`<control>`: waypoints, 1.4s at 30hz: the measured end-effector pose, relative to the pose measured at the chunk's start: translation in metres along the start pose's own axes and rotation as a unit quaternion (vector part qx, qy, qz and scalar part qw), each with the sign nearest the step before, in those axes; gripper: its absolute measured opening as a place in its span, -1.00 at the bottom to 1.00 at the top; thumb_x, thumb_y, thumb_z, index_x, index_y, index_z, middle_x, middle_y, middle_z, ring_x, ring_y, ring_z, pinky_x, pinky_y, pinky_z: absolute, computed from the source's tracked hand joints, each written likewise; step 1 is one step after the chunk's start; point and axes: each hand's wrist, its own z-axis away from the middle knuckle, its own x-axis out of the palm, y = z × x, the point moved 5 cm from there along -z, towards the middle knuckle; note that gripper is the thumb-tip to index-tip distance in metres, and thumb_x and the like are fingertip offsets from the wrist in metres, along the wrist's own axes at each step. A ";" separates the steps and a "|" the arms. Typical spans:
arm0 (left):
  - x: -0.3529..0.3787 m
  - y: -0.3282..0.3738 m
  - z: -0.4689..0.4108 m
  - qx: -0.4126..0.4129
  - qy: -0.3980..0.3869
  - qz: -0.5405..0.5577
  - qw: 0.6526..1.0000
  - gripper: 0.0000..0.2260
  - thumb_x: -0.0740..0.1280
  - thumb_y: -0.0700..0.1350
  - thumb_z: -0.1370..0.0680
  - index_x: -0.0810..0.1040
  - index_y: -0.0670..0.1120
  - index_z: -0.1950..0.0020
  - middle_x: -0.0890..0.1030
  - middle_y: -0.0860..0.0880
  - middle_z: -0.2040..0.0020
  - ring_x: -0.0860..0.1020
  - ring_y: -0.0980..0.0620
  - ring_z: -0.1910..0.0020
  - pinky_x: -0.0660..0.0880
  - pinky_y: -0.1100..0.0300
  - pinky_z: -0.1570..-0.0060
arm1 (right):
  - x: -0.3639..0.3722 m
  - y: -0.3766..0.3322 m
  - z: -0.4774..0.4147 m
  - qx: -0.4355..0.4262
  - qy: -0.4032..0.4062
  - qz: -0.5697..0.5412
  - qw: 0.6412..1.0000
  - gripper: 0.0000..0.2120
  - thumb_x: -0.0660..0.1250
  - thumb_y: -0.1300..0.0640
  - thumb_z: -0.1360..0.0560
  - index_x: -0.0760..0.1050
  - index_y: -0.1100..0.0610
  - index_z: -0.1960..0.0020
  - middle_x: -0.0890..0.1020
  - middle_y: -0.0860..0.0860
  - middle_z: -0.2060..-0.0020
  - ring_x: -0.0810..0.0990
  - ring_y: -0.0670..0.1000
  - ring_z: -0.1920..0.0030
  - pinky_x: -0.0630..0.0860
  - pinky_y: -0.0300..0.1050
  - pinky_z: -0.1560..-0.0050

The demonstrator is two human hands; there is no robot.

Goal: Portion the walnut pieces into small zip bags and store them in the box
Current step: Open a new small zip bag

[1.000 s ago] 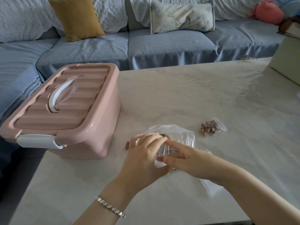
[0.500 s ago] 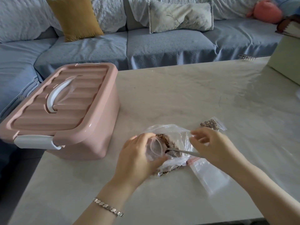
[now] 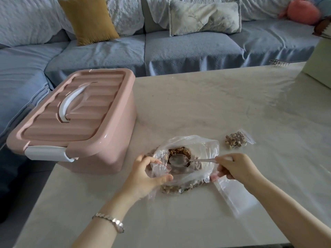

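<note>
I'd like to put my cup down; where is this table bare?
Bare: the table behind the walnut bag, between the pink box and the filled zip bag; also the near edge. Crowded: between left hand and right hand.

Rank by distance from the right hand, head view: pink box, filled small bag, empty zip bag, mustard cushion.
1. Empty zip bag, right beside the right hand.
2. Filled small bag, just beyond it.
3. Pink box, far left.
4. Mustard cushion, on the sofa.

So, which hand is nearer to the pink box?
Left. The left hand, gripping a small zip bag, is close beside the pink box; the right hand holds the spoon farther right, across the walnut bag.
</note>
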 end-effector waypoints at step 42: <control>-0.022 0.005 -0.001 0.092 0.111 0.024 0.989 -0.50 0.49 0.26 -0.06 0.49 0.18 0.07 0.57 0.13 0.00 0.50 0.19 -0.08 0.36 0.31 -0.10 | -0.007 0.004 0.026 0.047 -0.040 -0.209 0.976 -0.82 0.19 0.32 -0.53 0.56 0.30 0.13 0.58 0.12 0.52 0.46 -0.03 0.58 0.39 -0.31 0.56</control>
